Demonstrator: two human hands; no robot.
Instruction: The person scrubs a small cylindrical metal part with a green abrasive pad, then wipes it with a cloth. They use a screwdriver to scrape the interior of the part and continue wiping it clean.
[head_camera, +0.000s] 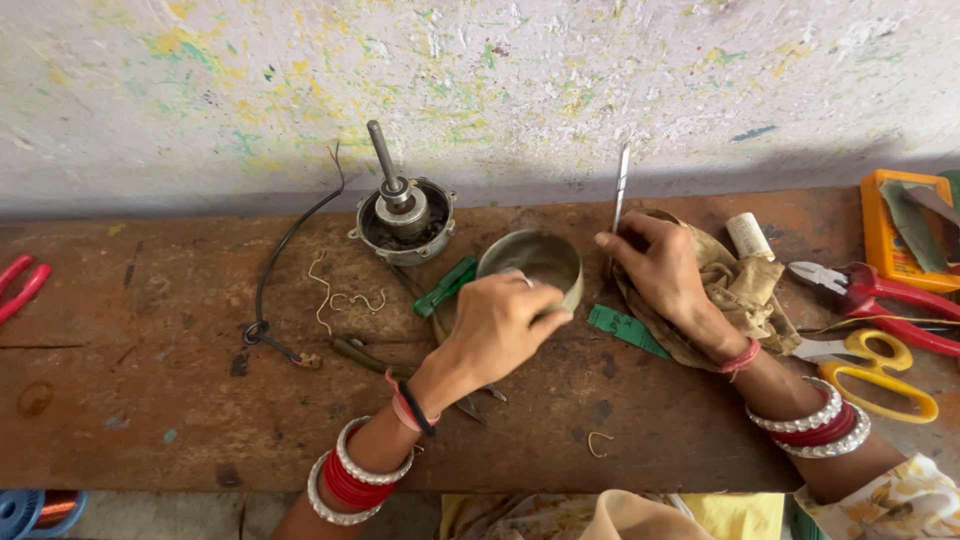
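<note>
Where left hand (505, 325) covers it, metal cup (535, 258) rim partly unseen

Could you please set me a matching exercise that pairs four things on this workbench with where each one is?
Things:
1. metal cup
2. thin metal tool
3. scissors
4. motor housing

Places:
A. standing at the wall with its shaft pointing up
B. held in the left hand
C. lying near the bench's right end, yellow handles
D. held upright by the right hand

Pairs: 1-B, 2-D, 3-C, 4-A
</note>
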